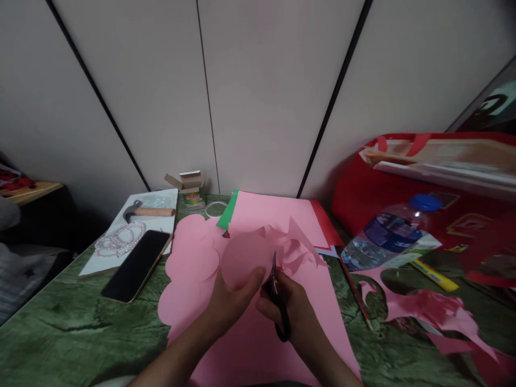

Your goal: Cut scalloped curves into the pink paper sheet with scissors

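Trimming seems in hand: the left hand (233, 302) pinches a pink paper disc (244, 257) above a large pink sheet (250, 352), while the right hand (297, 305) grips scissors (278, 302) (beside the disc's edge; actual contact is hard to judge). Another snip would call for turning the disc.

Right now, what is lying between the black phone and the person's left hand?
In the head view, a strip of green tabletop, then overlapping pink paper circles, lies between the phone and the left hand.
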Available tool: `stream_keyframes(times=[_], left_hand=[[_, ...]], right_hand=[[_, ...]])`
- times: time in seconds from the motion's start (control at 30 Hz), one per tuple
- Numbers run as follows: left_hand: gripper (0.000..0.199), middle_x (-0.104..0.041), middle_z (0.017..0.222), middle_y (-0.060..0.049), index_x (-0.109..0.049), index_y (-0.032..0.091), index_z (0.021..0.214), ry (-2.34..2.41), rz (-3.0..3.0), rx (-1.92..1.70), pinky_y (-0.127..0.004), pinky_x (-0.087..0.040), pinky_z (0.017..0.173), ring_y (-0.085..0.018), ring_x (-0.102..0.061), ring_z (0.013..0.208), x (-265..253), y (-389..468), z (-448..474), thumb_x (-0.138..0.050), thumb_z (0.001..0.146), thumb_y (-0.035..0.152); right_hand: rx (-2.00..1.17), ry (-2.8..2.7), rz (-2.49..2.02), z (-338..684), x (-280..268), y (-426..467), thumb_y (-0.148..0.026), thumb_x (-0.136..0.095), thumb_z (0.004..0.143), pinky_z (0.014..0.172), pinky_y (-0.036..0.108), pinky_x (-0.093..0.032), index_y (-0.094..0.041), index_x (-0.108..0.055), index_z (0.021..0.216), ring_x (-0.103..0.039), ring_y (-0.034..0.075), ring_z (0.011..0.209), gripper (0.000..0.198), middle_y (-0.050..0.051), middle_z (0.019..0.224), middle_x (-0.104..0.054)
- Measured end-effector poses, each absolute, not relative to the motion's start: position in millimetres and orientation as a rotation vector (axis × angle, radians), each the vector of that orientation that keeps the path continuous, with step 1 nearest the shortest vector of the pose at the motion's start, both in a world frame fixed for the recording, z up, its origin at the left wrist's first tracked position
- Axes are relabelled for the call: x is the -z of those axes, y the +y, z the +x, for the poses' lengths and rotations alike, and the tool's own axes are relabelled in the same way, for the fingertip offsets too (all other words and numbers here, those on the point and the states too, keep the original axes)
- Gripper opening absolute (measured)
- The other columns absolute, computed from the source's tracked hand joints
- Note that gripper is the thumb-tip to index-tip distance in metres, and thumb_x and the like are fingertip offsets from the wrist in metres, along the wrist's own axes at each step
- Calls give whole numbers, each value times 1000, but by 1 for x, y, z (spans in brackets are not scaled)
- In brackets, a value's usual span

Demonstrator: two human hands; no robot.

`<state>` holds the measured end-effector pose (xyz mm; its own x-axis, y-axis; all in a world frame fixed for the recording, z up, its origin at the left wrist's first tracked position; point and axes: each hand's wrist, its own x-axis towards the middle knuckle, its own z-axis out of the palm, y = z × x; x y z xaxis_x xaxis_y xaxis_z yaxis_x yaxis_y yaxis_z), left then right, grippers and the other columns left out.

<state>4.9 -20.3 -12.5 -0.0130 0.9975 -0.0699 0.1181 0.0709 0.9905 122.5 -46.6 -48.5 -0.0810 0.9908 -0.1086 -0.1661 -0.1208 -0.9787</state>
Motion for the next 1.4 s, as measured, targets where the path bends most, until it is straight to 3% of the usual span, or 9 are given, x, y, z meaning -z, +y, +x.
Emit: stream_keyframes(times=[0.53, 0.73, 1.4], left_hand=[[22, -69, 76, -6, -64, 13, 83, 1274, 1290, -1044, -26, -52, 62, -19, -64, 73, 11, -19, 3, -59, 69, 29], [26, -69, 81, -7, -61, 12, 86, 1306, 1289, -1128, -26, -52, 63, -20, -64, 77, 17, -17, 2, -61, 67, 30], [20, -69, 67, -5, -63, 13, 73, 1295, 1287, -1101, -24, -50, 54, -19, -64, 65, 13, -17, 1, -61, 67, 32]], right_hand=[[-1414, -1081, -1148, 124, 53, -46, -25, -67, 62, 45, 20, -28, -17, -48, 71, -35, 7, 49, 23, -7, 54, -44], [-1424, -1060, -1095, 123, 63, -46, -27, -66, 64, 45, 20, -28, -17, -47, 74, -37, 7, 47, 23, -8, 52, -44], [-1425, -1039, -1175, 121, 48, -46, -32, -69, 59, 40, 21, -30, -18, -48, 67, -43, 9, 40, 27, -7, 46, -45]])
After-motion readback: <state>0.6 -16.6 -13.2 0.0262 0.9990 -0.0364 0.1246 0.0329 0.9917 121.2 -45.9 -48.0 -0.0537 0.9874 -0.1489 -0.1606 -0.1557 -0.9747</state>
